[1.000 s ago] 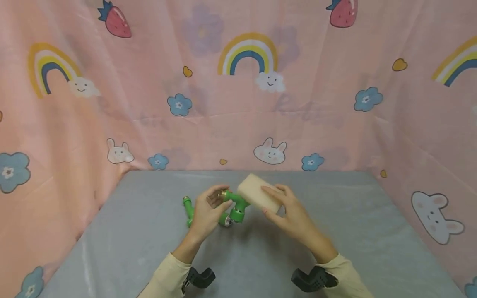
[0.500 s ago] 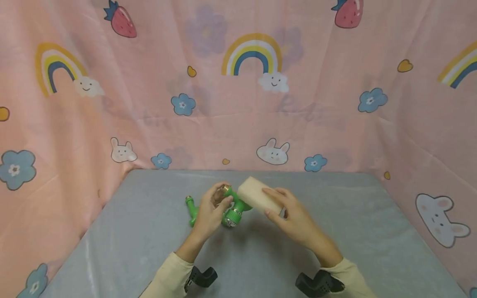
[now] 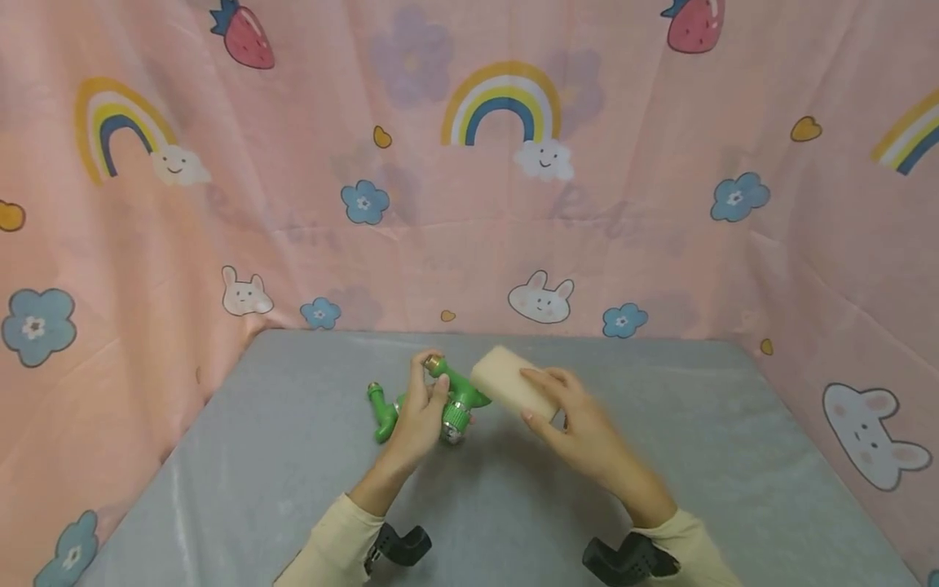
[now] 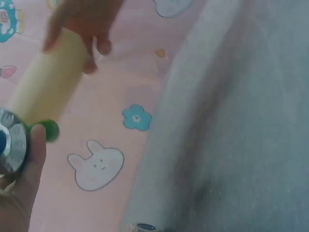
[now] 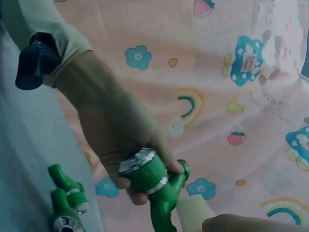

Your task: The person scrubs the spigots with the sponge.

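Observation:
My left hand (image 3: 416, 420) grips a green tap (image 3: 456, 401), with its brass end up and its ribbed collar and silver end below. In the right wrist view that left hand (image 5: 118, 128) has its fingers around the tap (image 5: 166, 200), silver end toward the camera. A cream sponge block (image 3: 508, 379) sits between the thumb and fingers of my right hand (image 3: 583, 428). The sponge's near end is right beside the tap's green spout. The left wrist view shows the sponge (image 4: 53, 77) blurred, reaching down from the right hand (image 4: 89, 17) to the tap.
More green taps lie on the grey table (image 3: 293, 489) behind the left hand; one tap (image 3: 383, 414) shows in the head view. The right wrist view has two, an upper tap (image 5: 63, 179) and a lower tap (image 5: 63, 208). A pink printed curtain (image 3: 293, 236) surrounds the table.
The tap has turned in my left hand, its brass end now tipped up and left. My left fingers have shifted around it. The right hand keeps the sponge in about the same place.

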The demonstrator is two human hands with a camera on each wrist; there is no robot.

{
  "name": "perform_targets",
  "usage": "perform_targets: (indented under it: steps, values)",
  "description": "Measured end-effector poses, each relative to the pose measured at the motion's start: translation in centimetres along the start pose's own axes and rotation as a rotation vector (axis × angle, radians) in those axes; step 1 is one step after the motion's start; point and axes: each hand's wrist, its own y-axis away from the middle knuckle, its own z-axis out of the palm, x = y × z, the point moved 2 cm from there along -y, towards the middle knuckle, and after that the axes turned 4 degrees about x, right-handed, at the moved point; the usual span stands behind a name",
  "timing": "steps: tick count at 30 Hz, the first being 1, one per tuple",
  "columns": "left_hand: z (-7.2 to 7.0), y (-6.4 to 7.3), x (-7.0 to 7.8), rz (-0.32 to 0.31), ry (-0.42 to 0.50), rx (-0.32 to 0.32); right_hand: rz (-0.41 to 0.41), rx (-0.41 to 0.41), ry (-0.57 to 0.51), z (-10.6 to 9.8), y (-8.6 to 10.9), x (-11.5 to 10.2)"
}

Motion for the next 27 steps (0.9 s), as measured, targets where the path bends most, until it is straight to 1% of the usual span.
perform_targets:
  steps: [2,3,7,9,10,12,14,17,18,20,22,23,25,26,27]
  values:
    - [0.0,-0.1,-0.1,-0.039,0.053,-0.027,-0.006,-0.012,0.008,0.3,0.0,0.0]
    - [0.0,-0.1,-0.2,-0.055,0.067,-0.047,0.005,-0.021,0.018,0.4,0.0,0.2]
    - [0.1,-0.1,-0.8,-0.088,0.055,-0.133,0.071,-0.043,0.059,-0.1,0.0,1.6]
    - [0.2,-0.1,-1.0,-0.096,0.048,-0.166,0.090,-0.026,0.082,-0.6,-0.1,2.2]
    - [0.2,-0.1,-1.1,-0.096,0.048,-0.171,0.091,-0.011,0.082,-0.7,-0.2,2.4]
    - [0.1,-0.1,-1.1,-0.097,0.059,-0.173,0.060,0.029,0.068,-0.9,-0.3,2.4]
    - [0.1,-0.2,-1.1,-0.086,0.067,-0.174,-0.009,0.059,0.008,-0.7,-0.6,2.1]
    - [0.1,-0.2,-0.8,-0.063,0.074,-0.176,-0.113,0.051,-0.064,0.1,-0.7,1.3]
    - [0.1,-0.2,-0.7,-0.058,0.078,-0.170,-0.127,0.039,-0.078,0.3,-0.7,1.2]
    - [0.0,-0.2,-0.6,-0.052,0.081,-0.152,-0.104,0.018,-0.064,0.8,-0.7,1.2]
    - [-0.1,-0.3,-0.5,-0.059,0.083,-0.123,-0.060,0.030,0.002,0.9,-0.7,1.8]
    - [-0.2,-0.3,-0.5,-0.065,0.080,-0.108,-0.030,0.041,0.035,0.8,-0.7,2.2]
    - [-0.3,-0.3,-0.4,-0.077,0.082,-0.089,0.011,0.081,0.063,0.4,-0.6,2.8]
    - [-0.4,-0.3,-0.4,-0.083,0.078,-0.086,0.013,0.108,0.061,0.2,-0.6,2.9]
    - [-0.4,-0.3,-0.3,-0.087,0.073,-0.088,-0.003,0.137,0.055,0.0,-0.6,2.9]
